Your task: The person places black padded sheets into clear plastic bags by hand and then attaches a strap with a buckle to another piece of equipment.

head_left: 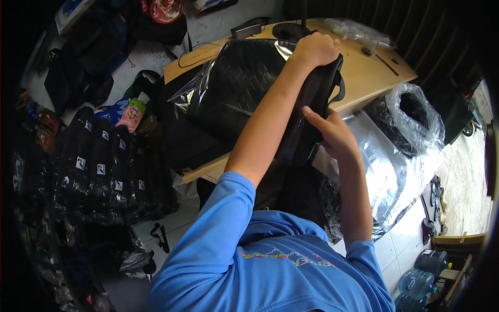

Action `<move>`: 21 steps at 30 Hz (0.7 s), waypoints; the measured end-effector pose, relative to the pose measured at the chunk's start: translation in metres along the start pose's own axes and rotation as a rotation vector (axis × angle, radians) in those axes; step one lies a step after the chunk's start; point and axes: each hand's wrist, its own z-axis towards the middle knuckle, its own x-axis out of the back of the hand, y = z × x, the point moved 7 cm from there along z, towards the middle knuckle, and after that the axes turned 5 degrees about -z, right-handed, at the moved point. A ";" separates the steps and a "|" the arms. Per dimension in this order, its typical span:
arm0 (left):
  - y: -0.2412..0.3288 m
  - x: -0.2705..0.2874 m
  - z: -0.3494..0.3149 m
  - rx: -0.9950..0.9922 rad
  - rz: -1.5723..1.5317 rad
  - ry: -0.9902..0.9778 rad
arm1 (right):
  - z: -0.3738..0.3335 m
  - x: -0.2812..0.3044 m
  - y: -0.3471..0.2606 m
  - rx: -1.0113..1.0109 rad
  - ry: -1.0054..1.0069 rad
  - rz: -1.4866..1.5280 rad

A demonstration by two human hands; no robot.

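Left hand [317, 49] gripping black bag [306, 112] top, right hand [335, 136] pinching its side

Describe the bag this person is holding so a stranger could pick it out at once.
Start at the wooden table at top centre. Over its near edge, the left hand and right hand grip a black bag. Unlike the wrapped quilted bag beside it, it is unwrapped.

Left hand [318, 49] clenched, arm outstretched; right hand [335, 135] fingers curled

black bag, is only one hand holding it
No, both hands grip the black bag: the left hand at its top, the right hand at its side.
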 end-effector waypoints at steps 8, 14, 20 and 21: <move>0.014 -0.007 -0.013 -0.120 0.002 0.042 | 0.015 0.031 -0.002 0.159 0.152 0.240; 0.019 -0.009 -0.014 -0.132 -0.058 0.125 | 0.022 0.028 0.010 0.338 0.220 0.041; 0.032 -0.039 -0.023 -0.293 -0.099 0.106 | 0.036 0.011 0.016 0.371 0.143 0.148; 0.025 -0.040 -0.025 -0.287 -0.091 0.116 | 0.037 0.011 0.019 0.359 0.180 0.141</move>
